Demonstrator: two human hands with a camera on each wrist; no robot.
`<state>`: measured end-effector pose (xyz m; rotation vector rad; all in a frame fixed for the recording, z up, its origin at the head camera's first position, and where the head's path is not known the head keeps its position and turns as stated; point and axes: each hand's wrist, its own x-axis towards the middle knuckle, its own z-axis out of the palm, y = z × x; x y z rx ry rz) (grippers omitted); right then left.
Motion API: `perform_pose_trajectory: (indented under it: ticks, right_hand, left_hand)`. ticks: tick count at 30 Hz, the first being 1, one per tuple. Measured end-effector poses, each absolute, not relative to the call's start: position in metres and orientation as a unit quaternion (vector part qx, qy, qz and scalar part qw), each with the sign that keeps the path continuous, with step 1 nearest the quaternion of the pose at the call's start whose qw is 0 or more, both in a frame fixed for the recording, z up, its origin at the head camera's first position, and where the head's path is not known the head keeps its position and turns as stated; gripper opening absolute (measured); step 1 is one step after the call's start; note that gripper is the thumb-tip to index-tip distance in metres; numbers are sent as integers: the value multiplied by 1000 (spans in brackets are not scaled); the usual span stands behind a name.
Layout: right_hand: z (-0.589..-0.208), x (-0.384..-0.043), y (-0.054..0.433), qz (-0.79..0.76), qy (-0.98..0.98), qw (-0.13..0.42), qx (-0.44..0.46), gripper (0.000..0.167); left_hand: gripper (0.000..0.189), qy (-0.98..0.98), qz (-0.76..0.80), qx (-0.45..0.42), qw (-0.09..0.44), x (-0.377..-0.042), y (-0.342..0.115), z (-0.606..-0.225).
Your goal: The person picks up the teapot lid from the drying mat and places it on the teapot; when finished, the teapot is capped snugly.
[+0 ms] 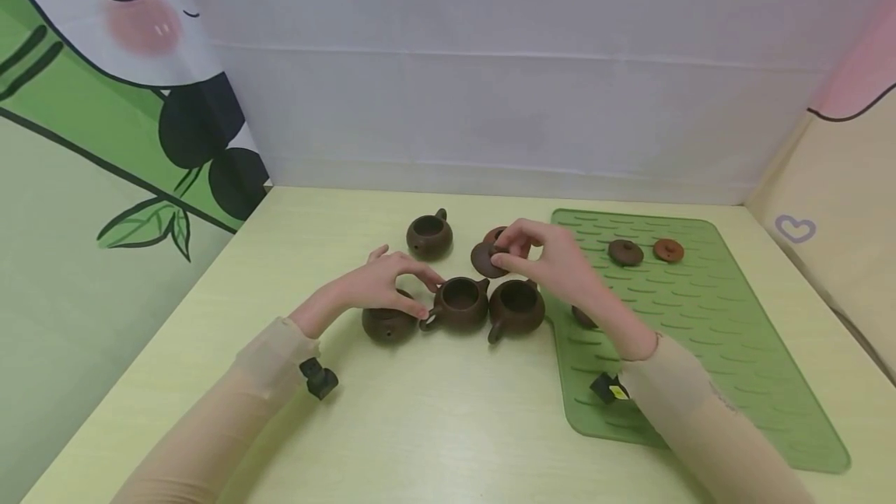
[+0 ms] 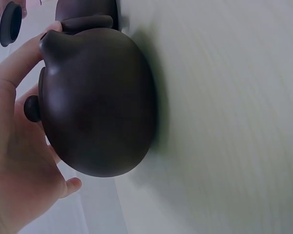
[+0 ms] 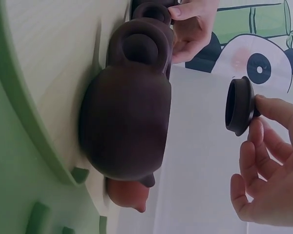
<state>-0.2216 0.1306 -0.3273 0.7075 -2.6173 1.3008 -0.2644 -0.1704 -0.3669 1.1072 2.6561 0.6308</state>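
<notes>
Left of the near-left edge of the green mat, the right hand pinches a dark lid by its knob, while the left hand, thumb and fingers apart, touches the middle front teapot on the table.

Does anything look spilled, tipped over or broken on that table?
Nothing stands out: I see no spill or breakage, and the dark teapots stand upright. The right hand holds a dark lid. The reddish teapot is partly hidden, so can't be fully checked.
</notes>
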Motion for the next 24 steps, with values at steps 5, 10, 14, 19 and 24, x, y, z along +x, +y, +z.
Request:
perform_pose_trajectory:
  ticks: [5,10,14,19,24]
  right_hand:
    - [-329,-224,125,446,-864,70,224,16]
    - [-331,-226,120,457,-861,66,212,17]
    - [-334,-228,115,458,-862,55,208,17]
    - [-337,-231,109,454,-862,57,219,16]
    - [-340,-231,106,447,-864,55,225,14]
  left_hand:
    - [51,896,216,377,95,-264,-171,-367]
    - [50,895,218,378,93,-264,-172,-369]
    - [51,894,220,378,99,-263,-173,-369]
    - [51,885,243,378,119,-264,-173,-369]
    - [49,873,268,383,136,-265,-173,-370]
